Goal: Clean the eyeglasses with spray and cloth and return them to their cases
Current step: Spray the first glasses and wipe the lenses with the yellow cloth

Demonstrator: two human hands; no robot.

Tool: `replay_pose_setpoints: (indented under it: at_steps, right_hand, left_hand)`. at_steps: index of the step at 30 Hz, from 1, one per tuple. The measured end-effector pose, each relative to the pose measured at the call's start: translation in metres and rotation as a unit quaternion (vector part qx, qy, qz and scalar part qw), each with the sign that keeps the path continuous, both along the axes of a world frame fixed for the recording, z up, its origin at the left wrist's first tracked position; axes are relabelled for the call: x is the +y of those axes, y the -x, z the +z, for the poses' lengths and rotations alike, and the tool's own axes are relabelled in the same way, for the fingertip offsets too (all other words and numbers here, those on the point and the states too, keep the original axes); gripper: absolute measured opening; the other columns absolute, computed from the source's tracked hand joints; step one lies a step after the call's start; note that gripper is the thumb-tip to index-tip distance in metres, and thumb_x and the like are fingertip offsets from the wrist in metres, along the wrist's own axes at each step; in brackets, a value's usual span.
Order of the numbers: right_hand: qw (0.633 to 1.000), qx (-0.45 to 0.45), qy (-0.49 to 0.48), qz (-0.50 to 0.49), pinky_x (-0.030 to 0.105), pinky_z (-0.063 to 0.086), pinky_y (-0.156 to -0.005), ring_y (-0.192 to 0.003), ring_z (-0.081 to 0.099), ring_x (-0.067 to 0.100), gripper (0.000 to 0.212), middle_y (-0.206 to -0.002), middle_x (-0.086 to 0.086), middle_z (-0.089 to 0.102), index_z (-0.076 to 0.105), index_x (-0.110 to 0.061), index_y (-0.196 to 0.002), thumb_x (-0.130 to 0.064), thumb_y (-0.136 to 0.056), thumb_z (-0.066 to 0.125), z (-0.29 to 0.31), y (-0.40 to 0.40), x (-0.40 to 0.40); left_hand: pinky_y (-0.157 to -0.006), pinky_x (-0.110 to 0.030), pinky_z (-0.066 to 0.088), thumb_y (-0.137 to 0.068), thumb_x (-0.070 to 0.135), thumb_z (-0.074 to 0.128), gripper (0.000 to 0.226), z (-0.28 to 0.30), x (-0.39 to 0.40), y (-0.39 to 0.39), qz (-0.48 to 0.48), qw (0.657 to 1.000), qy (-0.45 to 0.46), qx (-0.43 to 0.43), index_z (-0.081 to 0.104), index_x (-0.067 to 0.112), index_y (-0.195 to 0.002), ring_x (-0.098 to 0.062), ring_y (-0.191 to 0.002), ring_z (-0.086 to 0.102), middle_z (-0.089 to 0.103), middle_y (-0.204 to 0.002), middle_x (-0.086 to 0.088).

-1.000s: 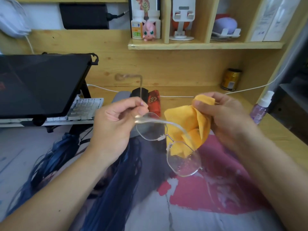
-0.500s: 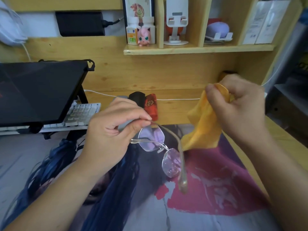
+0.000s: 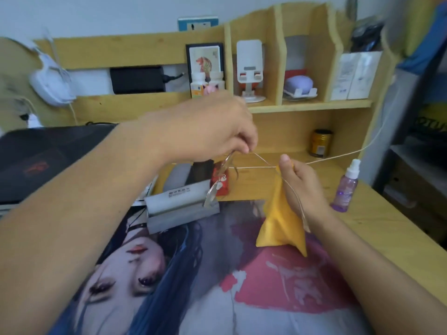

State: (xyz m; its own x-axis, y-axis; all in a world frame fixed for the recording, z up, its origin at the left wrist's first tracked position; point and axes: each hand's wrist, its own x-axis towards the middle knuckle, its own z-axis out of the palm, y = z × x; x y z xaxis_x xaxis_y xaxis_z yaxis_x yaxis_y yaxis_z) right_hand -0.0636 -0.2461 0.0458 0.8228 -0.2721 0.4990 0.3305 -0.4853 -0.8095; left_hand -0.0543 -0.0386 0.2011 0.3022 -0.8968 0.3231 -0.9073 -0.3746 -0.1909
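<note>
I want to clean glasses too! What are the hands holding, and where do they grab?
The left hand pinches the eyeglasses at the frame's top. The right hand pinches the yellow cloth around one thin temple arm.

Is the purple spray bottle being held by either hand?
No, the purple spray bottle stands alone on the wooden desk, beyond the right hand.

My left hand (image 3: 208,126) is raised, back toward the camera, fingertips pinched together and pointing down. My right hand (image 3: 302,184) sits lower and to the right, thumb upright, fingers curled into a grip (palm side hidden from me). Both forearms reach in from the bottom corners.
</note>
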Motion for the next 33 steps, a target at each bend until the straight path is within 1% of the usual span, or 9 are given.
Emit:
replay_pose_setpoints:
  at_steps: [3,7,11,14,19,22,25,28,33]
  right_hand:
    - [0.998,0.012,-0.06,0.025,0.032,0.021,-0.054,-0.059,0.025,0.007,0.042,-0.065,-0.007,0.025,0.029,-0.025,-0.069,-0.037,-0.108,0.04,0.004,0.001,-0.004]
    - [0.986,0.041,-0.151,0.054,0.03,0.023,-0.051,-0.052,0.026,0.007,0.045,-0.058,-0.008,0.028,0.031,-0.028,-0.065,-0.042,-0.106,0.042,0.008,0.003,-0.008]
    - [0.969,0.084,-0.226,0.061,0.031,0.035,-0.061,-0.054,0.04,0.011,0.045,-0.058,-0.005,0.041,0.046,-0.023,-0.069,-0.053,-0.102,0.045,0.007,0.0,-0.011]
    - [0.929,0.12,-0.338,0.095,0.045,0.056,-0.086,-0.082,0.069,0.021,0.043,-0.085,0.002,0.072,0.068,-0.02,-0.094,-0.058,-0.099,0.048,0.015,-0.001,-0.011]
    - [0.844,0.127,-0.482,0.2,0.053,0.047,-0.104,-0.116,0.067,0.033,0.054,-0.123,0.015,0.071,0.067,-0.018,-0.125,-0.053,-0.104,0.032,0.023,0.003,-0.006]
    - [0.803,0.15,-0.522,0.245,0.053,0.05,-0.1,-0.108,0.07,0.037,0.054,-0.122,0.021,0.07,0.064,-0.017,-0.129,-0.052,-0.104,0.031,0.017,0.007,0.007]
    - [0.78,0.146,-0.535,0.289,0.05,0.058,-0.089,-0.1,0.074,0.033,0.053,-0.113,0.019,0.074,0.061,-0.017,-0.129,-0.051,-0.105,0.028,0.014,0.009,0.014]
    - [0.779,0.123,-0.521,0.326,0.048,0.054,-0.096,-0.116,0.067,0.029,0.056,-0.126,0.015,0.069,0.072,-0.016,-0.121,-0.051,-0.104,0.032,0.01,0.009,0.012]
    - [0.79,0.139,-0.501,0.327,0.046,0.058,-0.088,-0.117,0.067,0.03,0.055,-0.127,0.015,0.069,0.075,-0.023,-0.117,-0.054,-0.103,0.032,0.004,0.007,0.017]
  left_hand:
    - [-0.098,-0.057,0.045,-0.092,0.04,0.058,0.021,0.006,-0.007,0.004,0.022,0.998,-0.042,-0.036,0.077,0.029,-0.092,-0.002,-0.09,0.049,0.068,-0.083,0.016]
    - [-0.086,-0.038,0.049,-0.092,0.021,0.072,0.007,-0.005,0.013,0.005,-0.003,1.0,0.01,-0.021,0.079,0.02,-0.091,-0.01,-0.085,0.055,0.069,-0.08,0.01]
    - [-0.084,-0.03,0.047,-0.09,0.016,0.074,0.006,-0.023,0.032,0.002,0.018,0.989,0.143,0.012,0.079,0.015,-0.092,-0.014,-0.086,0.059,0.07,-0.083,0.005]
    - [-0.088,-0.026,0.048,-0.086,0.01,0.076,0.007,-0.053,0.04,0.003,0.044,0.95,0.3,0.073,0.079,0.015,-0.09,-0.012,-0.09,0.062,0.071,-0.087,0.006]
    - [-0.088,-0.026,0.052,-0.084,0.004,0.074,0.039,-0.121,0.033,0.004,0.054,0.831,0.513,0.207,0.076,0.043,-0.083,-0.008,-0.088,0.067,0.073,-0.087,0.013]
    - [-0.083,-0.019,0.052,-0.084,0.002,0.073,0.046,-0.154,0.029,0.004,0.069,0.789,0.545,0.274,0.077,0.048,-0.083,-0.004,-0.086,0.068,0.075,-0.088,0.014]
    - [-0.085,-0.017,0.052,-0.084,-0.003,0.072,0.041,-0.176,0.033,0.003,0.087,0.767,0.561,0.297,0.079,0.038,-0.083,-0.005,-0.086,0.069,0.076,-0.088,0.009]
    - [-0.085,-0.018,0.052,-0.085,-0.001,0.072,0.022,-0.182,0.037,0.001,0.099,0.76,0.57,0.298,0.076,0.02,-0.087,-0.004,-0.085,0.068,0.075,-0.09,0.005]
    - [-0.082,-0.016,0.051,-0.087,0.005,0.072,0.031,-0.18,0.047,-0.004,0.11,0.721,0.613,0.305,0.078,0.035,-0.087,-0.003,-0.083,0.067,0.076,-0.087,0.014]
